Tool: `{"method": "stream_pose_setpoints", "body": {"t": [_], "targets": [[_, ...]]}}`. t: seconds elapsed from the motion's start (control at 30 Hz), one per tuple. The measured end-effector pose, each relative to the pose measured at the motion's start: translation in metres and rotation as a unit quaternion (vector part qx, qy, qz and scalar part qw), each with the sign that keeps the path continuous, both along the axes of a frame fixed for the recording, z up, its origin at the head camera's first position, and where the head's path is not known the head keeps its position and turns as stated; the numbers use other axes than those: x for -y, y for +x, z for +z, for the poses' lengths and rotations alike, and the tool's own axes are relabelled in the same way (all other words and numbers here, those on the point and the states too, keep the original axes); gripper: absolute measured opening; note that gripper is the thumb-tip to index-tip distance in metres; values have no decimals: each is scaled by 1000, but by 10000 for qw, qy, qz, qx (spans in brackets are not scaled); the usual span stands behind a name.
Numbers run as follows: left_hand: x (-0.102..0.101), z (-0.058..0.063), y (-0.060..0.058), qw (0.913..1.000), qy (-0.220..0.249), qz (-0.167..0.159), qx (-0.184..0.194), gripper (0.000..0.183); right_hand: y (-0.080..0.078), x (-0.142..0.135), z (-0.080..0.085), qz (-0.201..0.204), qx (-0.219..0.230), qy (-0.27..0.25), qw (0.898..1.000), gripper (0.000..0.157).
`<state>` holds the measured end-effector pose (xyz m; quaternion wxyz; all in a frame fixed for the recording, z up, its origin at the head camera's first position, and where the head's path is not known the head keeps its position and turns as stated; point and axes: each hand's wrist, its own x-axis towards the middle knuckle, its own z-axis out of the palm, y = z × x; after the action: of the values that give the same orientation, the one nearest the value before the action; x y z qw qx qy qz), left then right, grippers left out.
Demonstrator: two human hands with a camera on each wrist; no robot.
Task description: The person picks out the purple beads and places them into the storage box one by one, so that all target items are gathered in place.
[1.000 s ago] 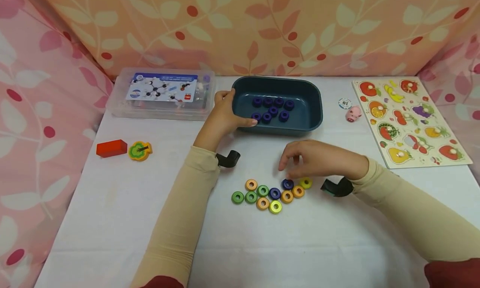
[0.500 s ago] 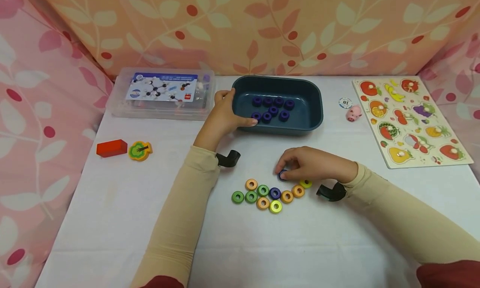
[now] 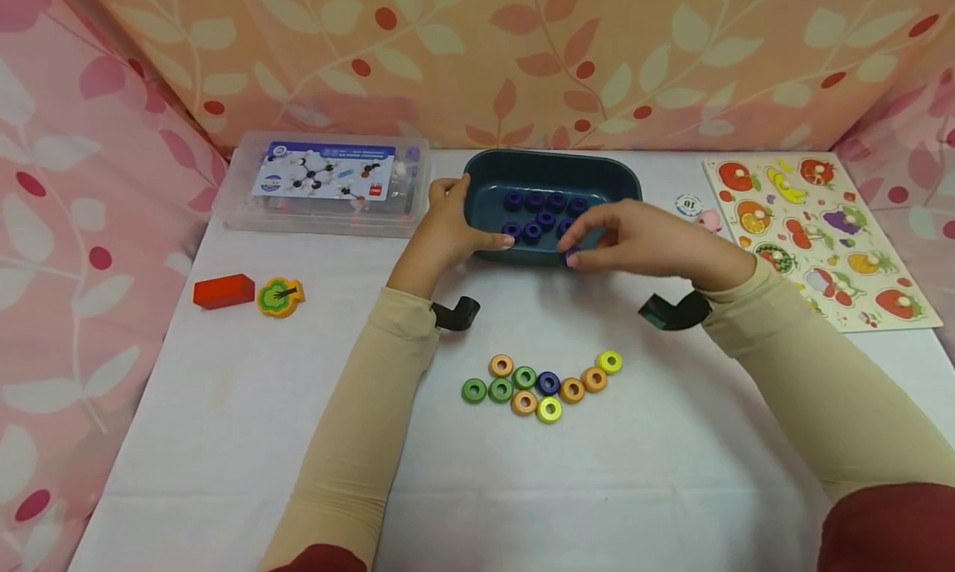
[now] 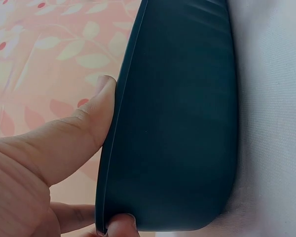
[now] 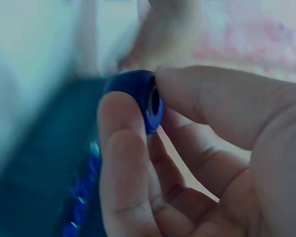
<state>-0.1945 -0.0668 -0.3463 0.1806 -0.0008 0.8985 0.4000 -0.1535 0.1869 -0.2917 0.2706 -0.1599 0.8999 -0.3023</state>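
Observation:
A dark teal basin (image 3: 552, 164) stands at the back of the table, with several purple rings (image 3: 545, 220) lying in it. My left hand (image 3: 450, 232) grips its left end, thumb over the near rim and fingers around the outside; the left wrist view shows the basin's wall (image 4: 172, 118) close up. Over the near right rim, my right hand (image 3: 634, 239) pinches a blue-purple ring (image 5: 133, 91) between thumb and fingers. Closer to me on the cloth lie several green, orange and yellow rings (image 3: 524, 403) and one dark blue ring (image 3: 548, 383).
A clear plastic case (image 3: 324, 182) sits at the back left. In front of it are a red block (image 3: 224, 291) and a tree-shaped piece (image 3: 279, 297). On the right lie a fruit puzzle board (image 3: 821, 240), a pink pig (image 3: 708, 220), partly covered, and a round token (image 3: 688, 205).
My right hand has picked up a dark blue ring from the loose group and carried it up and away to the basin's near rim. The left hand stays on the basin.

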Motion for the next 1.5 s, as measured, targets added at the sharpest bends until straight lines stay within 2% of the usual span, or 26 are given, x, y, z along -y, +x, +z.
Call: {"method": "stream_pose_setpoints", "body": {"t": [0.07,0.13,0.2,0.27,0.37,0.47,0.63,0.73,0.83,0.9,0.97,1.03,1.1,1.2,1.33,1.5], "targets": [[0,0,0,10000,-5,6,-7,123,-20,2,4,-227,-102,90,9997,30],[1,-1,0,10000,-6,15,-16,123,-39,4,0,-374,-101,109,9992,33],[1,-1,0,10000,-10,2,-16,123,-54,7,-8,-358,-42,192,9992,35],[0,-1,0,10000,-19,-32,-8,123,-64,9,-18,-174,-1,377,9991,33],[0,-1,0,10000,-37,-88,-19,123,-72,11,-34,271,-152,674,9972,28],[0,0,0,10000,-50,-61,-43,123,-76,14,-45,500,-321,738,9955,25],[0,0,0,10000,-39,-51,-39,123,-75,11,-50,345,-487,720,9956,25],[0,0,0,10000,-30,-59,-22,123,-65,6,-41,146,-670,669,9954,25],[0,-1,0,10000,-4,-26,-32,123,-43,2,-25,-40,-574,379,9976,24],[0,-1,0,10000,7,-11,-29,124,-22,4,-16,77,-435,125,9989,23],[0,0,0,10000,9,3,-23,124,2,7,-13,394,-247,-52,9989,21],[0,0,0,10000,1,12,-16,124,25,13,-18,783,-85,-152,9968,21],[0,1,0,10000,-10,10,-15,124,45,20,-30,1110,100,-191,9936,20],[1,0,0,10000,1,-8,-42,123,65,29,-54,1234,378,-212,9914,18],[0,-2,0,10000,26,-40,-45,124,76,33,-73,1195,498,-276,9912,16],[0,-2,0,10000,67,-15,-41,124,76,33,-75,1198,461,-249,9914,10]]}}
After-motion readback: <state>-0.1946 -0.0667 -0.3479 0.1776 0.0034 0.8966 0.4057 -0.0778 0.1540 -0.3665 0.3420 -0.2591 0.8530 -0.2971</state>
